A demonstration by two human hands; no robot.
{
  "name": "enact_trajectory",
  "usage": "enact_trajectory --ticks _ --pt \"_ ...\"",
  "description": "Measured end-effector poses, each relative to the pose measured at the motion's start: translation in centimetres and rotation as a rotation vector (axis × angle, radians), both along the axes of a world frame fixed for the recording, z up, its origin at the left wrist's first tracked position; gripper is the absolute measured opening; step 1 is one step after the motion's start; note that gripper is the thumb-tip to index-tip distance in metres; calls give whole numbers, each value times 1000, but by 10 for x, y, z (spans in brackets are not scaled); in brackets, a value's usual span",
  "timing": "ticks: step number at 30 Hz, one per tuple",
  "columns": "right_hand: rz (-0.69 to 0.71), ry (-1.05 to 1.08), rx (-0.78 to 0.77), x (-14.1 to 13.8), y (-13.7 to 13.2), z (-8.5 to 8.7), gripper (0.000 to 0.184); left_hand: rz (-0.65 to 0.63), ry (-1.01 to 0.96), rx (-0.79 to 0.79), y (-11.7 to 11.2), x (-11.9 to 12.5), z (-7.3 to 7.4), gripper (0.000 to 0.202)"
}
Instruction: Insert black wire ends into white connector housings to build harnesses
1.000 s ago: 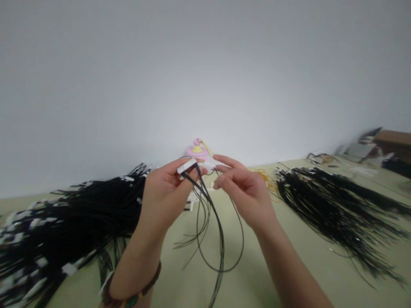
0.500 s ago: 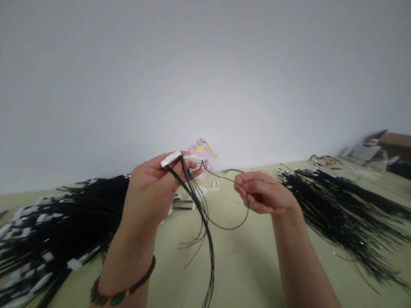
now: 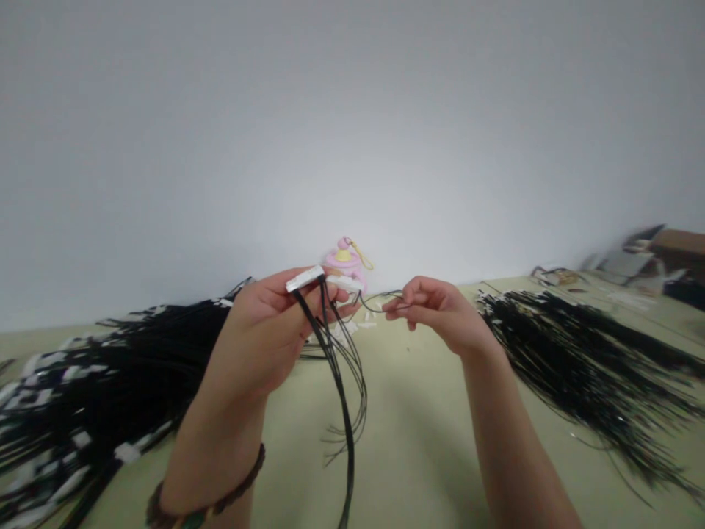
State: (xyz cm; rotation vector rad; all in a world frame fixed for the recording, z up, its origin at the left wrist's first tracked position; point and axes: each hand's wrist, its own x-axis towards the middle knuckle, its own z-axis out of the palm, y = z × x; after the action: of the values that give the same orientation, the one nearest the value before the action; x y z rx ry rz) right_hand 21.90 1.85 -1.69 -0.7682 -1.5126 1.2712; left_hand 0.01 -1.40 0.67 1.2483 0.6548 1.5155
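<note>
My left hand (image 3: 269,334) is closed round a small white connector (image 3: 305,278) held up above the table, with several thin black wires (image 3: 341,367) hanging down from it. A second white connector piece (image 3: 346,282) sits just behind my fingertips. My right hand (image 3: 440,312) pinches the end of one black wire (image 3: 380,298) close to that piece, thumb against forefinger. A dark bead bracelet (image 3: 203,507) circles my left wrist.
A big heap of black wire sets with white connectors (image 3: 93,389) lies at the left. Loose black wires (image 3: 584,360) spread at the right. A pink and yellow toy-like holder (image 3: 342,260) stands by the wall, small white parts (image 3: 368,317) near it. Boxes (image 3: 655,253) far right.
My right hand has risen and moved left, bringing the pinched wire end up toward the connector. The wire loop below it has shortened. My left hand shifted slightly right.
</note>
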Motion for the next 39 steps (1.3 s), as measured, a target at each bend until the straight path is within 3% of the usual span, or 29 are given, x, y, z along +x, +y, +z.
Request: enact_trajectory --ticks 8,13,17,19,22,27,31,34,39 --pt "-172 84 -1 -13 5 -1 22 -160 17 -34 3 -4 -1 7" --pt "-109 -2 -36 -17 4 -2 26 -191 -80 -61 1 0 -2 10" --pt "22 -191 -74 -19 5 -5 32 -115 -78 -22 1 5 -2 11" --pt "24 -253 -45 -18 4 -6 36 -71 -29 -2 2 5 -3 11" --pt "-109 -346 66 -17 -5 -4 46 -31 44 48 3 4 -5 10" --pt "-323 -555 166 -18 -32 5 42 50 99 89 3 5 -7 7" --pt "-167 -586 135 -28 -45 10 27 85 91 101 3 6 -6 6" --pt "-119 -562 202 -38 -44 10 18 103 122 121 3 5 -6 6" --pt "-58 -416 301 -41 -35 3 22 100 101 121 2 4 -5 5"
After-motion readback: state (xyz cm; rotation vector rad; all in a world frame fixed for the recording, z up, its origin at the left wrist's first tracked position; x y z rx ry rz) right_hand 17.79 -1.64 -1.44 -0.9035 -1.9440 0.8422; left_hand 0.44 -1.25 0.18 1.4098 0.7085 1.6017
